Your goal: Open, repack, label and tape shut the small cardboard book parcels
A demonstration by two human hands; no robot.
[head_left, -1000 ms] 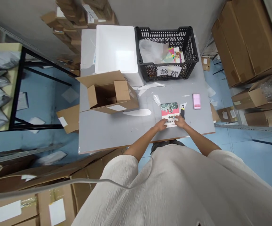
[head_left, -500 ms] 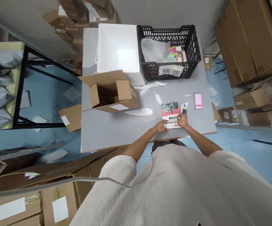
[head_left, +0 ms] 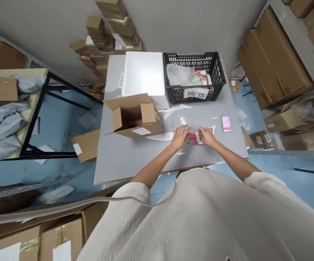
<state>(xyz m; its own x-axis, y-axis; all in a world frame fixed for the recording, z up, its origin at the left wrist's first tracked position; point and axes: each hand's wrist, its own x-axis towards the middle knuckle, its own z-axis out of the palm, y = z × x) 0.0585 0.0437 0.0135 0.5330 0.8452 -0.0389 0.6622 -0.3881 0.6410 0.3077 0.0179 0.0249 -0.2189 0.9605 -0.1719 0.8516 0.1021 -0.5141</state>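
A book with a red, white and green cover (head_left: 194,138) is between my two hands near the front of the grey table. It is turned sideways and looks narrower, perhaps tilted up. My left hand (head_left: 180,137), with a ring on one finger, is closed on the book's left end. Closed on its right part is my right hand (head_left: 207,136). A small piece of white paper shows just past my right fingers. The cutter is not visible; my right hand may cover it.
An open cardboard box (head_left: 135,123) is left of my hands. Behind stand a white foam box (head_left: 143,56) and a black crate (head_left: 204,96) holding colourful items. A pink-screened phone (head_left: 226,124) lies to the right. Torn white strips (head_left: 160,136) litter the table (head_left: 124,159).
The book has been turned from lying upright to sideways, and both hands have moved away from me to its two ends. My view has tilted up slightly.
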